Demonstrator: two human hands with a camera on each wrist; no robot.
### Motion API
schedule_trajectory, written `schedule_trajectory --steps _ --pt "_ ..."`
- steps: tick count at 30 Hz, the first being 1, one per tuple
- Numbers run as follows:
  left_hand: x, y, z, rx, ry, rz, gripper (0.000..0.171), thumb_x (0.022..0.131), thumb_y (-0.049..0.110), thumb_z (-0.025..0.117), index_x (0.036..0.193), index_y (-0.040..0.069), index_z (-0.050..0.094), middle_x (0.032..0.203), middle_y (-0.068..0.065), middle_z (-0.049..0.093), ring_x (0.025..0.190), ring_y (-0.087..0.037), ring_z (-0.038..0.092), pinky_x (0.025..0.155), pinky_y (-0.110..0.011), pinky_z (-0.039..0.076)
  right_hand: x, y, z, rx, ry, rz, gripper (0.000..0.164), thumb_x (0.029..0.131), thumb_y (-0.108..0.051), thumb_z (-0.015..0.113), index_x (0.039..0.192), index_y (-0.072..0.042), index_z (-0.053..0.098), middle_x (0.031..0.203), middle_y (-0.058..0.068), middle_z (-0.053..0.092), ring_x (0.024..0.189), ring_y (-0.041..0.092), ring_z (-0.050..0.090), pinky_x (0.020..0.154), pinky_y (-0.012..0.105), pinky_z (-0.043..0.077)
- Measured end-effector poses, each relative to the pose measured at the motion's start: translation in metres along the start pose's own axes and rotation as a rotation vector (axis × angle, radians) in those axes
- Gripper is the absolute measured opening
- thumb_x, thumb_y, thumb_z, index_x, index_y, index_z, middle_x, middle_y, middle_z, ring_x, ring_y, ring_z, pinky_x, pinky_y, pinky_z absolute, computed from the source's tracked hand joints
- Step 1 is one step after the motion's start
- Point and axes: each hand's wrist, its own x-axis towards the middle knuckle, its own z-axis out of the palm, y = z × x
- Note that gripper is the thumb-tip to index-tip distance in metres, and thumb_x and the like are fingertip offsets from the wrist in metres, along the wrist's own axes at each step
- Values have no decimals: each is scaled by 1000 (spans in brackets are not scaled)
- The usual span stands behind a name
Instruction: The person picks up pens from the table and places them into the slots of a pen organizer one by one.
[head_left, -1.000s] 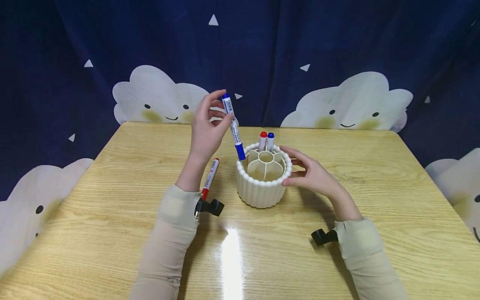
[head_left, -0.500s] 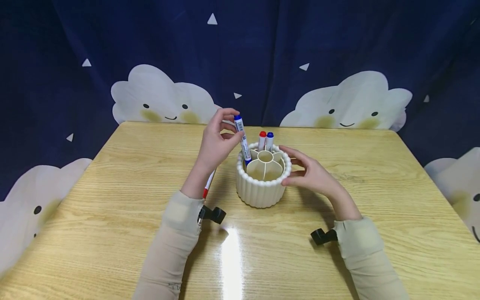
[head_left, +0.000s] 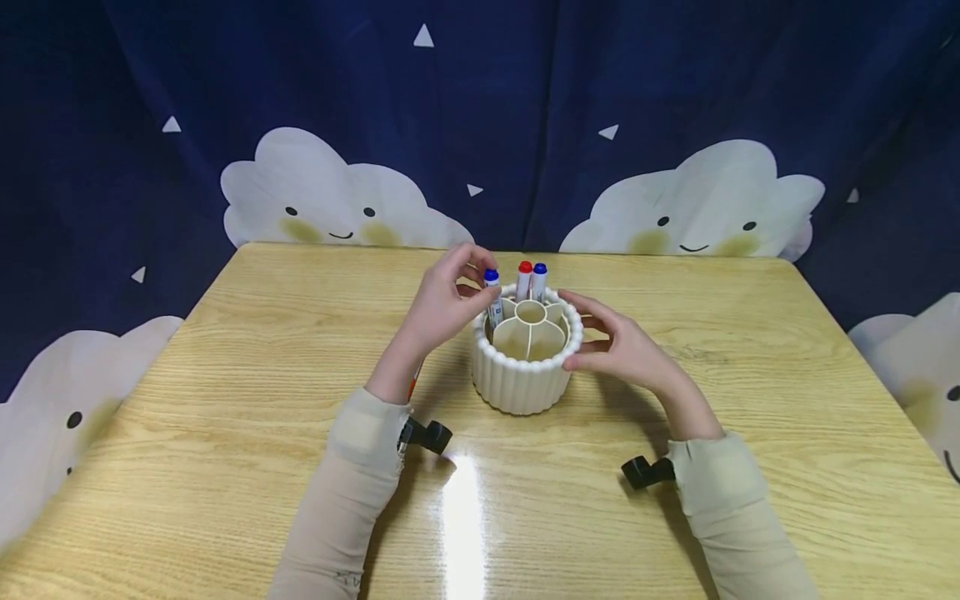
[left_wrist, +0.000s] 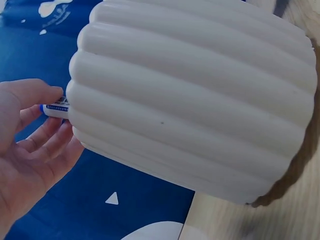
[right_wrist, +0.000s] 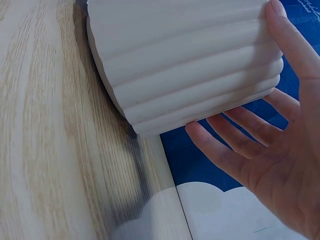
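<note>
A cream ribbed pen holder (head_left: 521,388) with a beaded rim and petal-shaped compartments stands upright on the table. My left hand (head_left: 442,304) pinches the upper part of a blue-capped whiteboard marker (head_left: 494,310); its lower part is down in a left compartment, out of sight. In the left wrist view only the end of this blue marker (left_wrist: 56,108) pokes past the rim. With thumb in front and fingers behind, my right hand (head_left: 633,350) holds the holder's right side. A red-capped marker (head_left: 524,282) and another blue-capped marker (head_left: 539,283) stand in the back compartments.
Another red marker (head_left: 414,382) lies on the wooden table (head_left: 262,375) left of the holder, mostly hidden behind my left wrist. A dark blue curtain (head_left: 510,108) with white clouds hangs behind the table's far edge.
My left hand has moved right and down, lowering the blue marker from above the rim into the holder. The right hand and the holder have stayed put.
</note>
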Motion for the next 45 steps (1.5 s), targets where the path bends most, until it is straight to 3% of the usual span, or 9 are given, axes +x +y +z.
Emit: schedule_trajectory --steps 8,16,21,29,32,38,45 --pt "-1 -3 3 15 -21 5 20 80 6 66 96 5 55 93 -6 56 83 -17 58 75 -29 51 0 0 -1 6 -2 -6 84 72 -7 75 142 -19 31 140 7 37 118 19 44 87 36 49" --pt "-1 -9 -3 26 36 21 13 87 12 59 98 6 60 98 -6 58 88 -16 57 77 -32 48 1 -1 0 13 -2 -9 85 72 -7 76 142 -19 31 140 8 36 118 17 44 86 33 49" --pt "-2 -20 -14 88 65 -50 15 88 13 56 101 6 60 102 -7 58 90 -19 57 79 -35 47 1 -1 0 13 9 7 85 70 -8 77 141 -22 33 138 5 38 118 17 45 86 34 49" --pt "-8 -58 -22 215 96 -230 17 84 8 58 101 5 58 99 -10 54 85 -22 54 77 -32 46 -1 -3 1 16 9 15 84 71 -8 76 141 -22 32 138 5 39 118 18 45 87 38 48" --pt "-9 -67 -24 271 59 -287 22 82 8 60 104 5 58 100 -12 54 85 -24 55 73 -33 47 -1 -3 1 15 9 11 84 71 -8 76 141 -20 32 138 7 38 117 19 45 87 38 49" --pt "-13 -76 -26 433 -119 -433 35 82 11 61 115 4 54 105 -16 52 91 -28 53 75 -37 46 -1 -3 1 11 9 10 84 71 -8 76 141 -21 32 137 7 39 116 18 45 86 38 49" --pt "-18 -81 -26 559 -225 -502 38 80 9 64 116 0 55 107 -19 52 90 -28 54 77 -36 47 -1 -1 1 18 5 17 84 71 -8 77 141 -23 33 136 6 40 117 19 45 86 37 49"
